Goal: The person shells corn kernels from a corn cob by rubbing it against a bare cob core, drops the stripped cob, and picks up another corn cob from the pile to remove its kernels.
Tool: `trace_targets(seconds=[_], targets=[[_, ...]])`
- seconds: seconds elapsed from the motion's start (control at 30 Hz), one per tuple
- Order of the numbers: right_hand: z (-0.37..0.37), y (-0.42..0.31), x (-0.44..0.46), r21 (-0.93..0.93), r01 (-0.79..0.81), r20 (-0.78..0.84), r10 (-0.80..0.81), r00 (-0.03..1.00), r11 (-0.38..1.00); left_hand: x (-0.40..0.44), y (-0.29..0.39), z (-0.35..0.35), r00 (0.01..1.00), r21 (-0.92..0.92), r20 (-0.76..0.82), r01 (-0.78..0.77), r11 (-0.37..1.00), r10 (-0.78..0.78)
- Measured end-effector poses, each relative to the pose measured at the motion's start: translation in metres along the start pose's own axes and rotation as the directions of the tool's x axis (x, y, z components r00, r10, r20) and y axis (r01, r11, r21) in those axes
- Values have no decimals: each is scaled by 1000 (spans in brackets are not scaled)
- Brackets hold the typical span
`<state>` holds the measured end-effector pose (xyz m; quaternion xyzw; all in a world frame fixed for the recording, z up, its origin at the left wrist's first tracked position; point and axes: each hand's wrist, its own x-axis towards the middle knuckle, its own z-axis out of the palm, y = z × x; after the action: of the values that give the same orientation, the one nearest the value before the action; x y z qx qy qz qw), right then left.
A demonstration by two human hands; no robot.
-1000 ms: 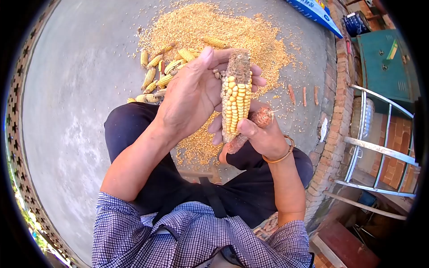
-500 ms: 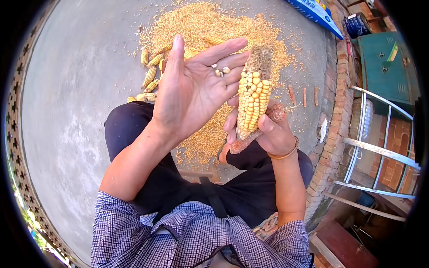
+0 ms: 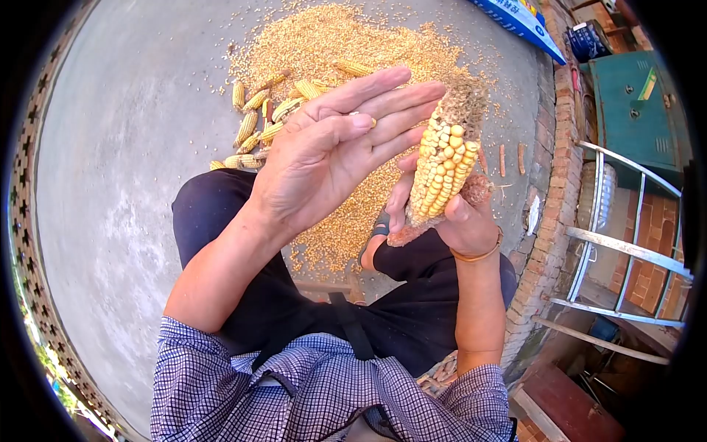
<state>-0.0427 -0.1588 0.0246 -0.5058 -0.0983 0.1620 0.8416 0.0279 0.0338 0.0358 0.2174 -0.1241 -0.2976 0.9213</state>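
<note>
My right hand (image 3: 460, 221) is closed round a corn cob (image 3: 444, 168) with yellow kernels on its lower part and a stripped upper end. A bare reddish cob (image 3: 477, 188) is in the same hand, crossing behind the first. To the left, my left hand (image 3: 342, 144) is palm up with its fingers stretched out, its thumb lying over them. A loose kernel (image 3: 373, 123) shows by the thumb tip. The left fingertips are close to the corn cob; whether they touch it I cannot tell.
Loose kernels (image 3: 331, 37) cover the floor ahead, with several unshelled cobs (image 3: 250, 129) at their left. Bare cobs (image 3: 521, 158) lie at the right. Beyond are a blue bag (image 3: 519, 26), a brick edge (image 3: 563, 162), a metal rail (image 3: 626, 250) and a green cabinet (image 3: 637, 110).
My right hand has moved right with both cobs, and the partly stripped cob leans further right. My left thumb has folded over the palm, covering some of the kernels there.
</note>
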Motion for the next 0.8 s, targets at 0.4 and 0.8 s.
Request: trace_targets(seconds=[0.4, 0.8], targets=[[-8, -6, -2, -5, 36, -64, -36, 997, 999, 2, -2, 1, 999, -277, 7, 37, 960, -37], [2, 0, 1, -92, -116, -40, 113, 993, 989, 0, -12, -2, 996, 147, -90, 9, 989, 4]])
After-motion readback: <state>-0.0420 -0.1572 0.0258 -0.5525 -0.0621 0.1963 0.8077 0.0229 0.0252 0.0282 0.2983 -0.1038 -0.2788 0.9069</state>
